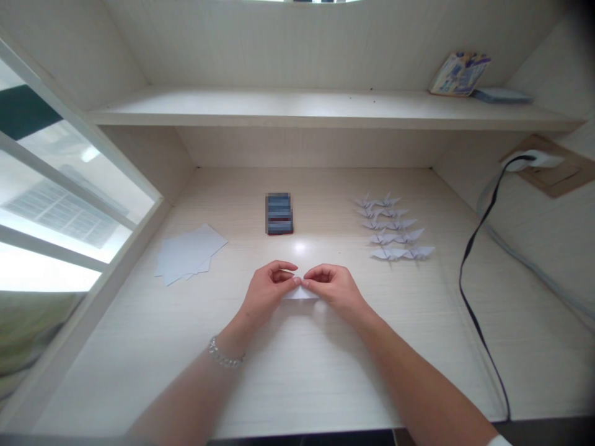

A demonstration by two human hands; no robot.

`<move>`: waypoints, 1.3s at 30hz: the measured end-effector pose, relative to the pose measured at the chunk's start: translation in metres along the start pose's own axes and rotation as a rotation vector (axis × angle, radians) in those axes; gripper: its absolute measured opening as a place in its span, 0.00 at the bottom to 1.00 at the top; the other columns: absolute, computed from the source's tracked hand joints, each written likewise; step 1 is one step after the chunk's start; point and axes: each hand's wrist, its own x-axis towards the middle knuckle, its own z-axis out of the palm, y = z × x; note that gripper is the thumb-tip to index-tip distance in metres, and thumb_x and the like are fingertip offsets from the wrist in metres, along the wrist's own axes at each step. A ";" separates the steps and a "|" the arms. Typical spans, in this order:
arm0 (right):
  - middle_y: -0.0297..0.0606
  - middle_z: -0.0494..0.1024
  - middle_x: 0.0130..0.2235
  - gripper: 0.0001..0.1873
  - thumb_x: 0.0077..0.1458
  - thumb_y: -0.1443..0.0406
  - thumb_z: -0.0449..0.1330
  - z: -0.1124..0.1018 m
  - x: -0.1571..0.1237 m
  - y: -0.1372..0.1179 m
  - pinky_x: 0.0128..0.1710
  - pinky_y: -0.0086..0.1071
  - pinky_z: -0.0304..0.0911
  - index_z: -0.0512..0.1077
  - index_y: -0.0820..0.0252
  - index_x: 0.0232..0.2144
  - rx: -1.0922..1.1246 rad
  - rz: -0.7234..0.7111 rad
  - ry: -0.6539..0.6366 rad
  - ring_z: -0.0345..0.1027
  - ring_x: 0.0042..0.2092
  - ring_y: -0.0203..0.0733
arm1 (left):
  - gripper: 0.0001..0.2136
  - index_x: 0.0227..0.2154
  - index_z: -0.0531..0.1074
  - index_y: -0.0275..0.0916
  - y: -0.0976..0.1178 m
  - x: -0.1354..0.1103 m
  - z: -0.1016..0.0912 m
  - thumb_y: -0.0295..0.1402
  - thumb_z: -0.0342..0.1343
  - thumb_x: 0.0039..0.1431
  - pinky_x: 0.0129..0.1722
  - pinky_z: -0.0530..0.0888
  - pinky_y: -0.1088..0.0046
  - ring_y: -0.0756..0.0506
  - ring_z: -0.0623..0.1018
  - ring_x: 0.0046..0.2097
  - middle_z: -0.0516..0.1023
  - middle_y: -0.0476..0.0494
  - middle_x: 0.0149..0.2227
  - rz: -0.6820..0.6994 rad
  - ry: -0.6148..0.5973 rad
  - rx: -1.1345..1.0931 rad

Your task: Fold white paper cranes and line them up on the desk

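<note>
A small folded piece of white paper (pixel 300 293) lies on the pale wooden desk (pixel 297 365) at its middle. My left hand (pixel 266 290) and my right hand (pixel 332 286) meet above it, fingers curled, each pinching the paper's top edge. Their fingertips almost touch. A silver bracelet (pixel 225 355) circles my left wrist. Most of the paper is hidden under my fingers.
A loose stack of white sheets (pixel 188 253) lies to the left. Several folded paper cranes (pixel 395 227) stand in a row at the right. A small blurred box (pixel 279 213) sits behind my hands. A black cable (pixel 474 272) runs down the right side from a wall socket (pixel 534 161). A shelf above holds a booklet (pixel 459 73).
</note>
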 end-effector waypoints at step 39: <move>0.38 0.77 0.27 0.10 0.42 0.61 0.63 0.000 0.000 0.004 0.28 0.30 0.63 0.73 0.62 0.27 -0.072 -0.075 0.060 0.69 0.29 0.38 | 0.19 0.40 0.71 0.34 0.004 -0.001 0.000 0.39 0.61 0.45 0.29 0.75 0.71 0.46 0.78 0.28 0.78 0.43 0.28 -0.077 -0.033 0.121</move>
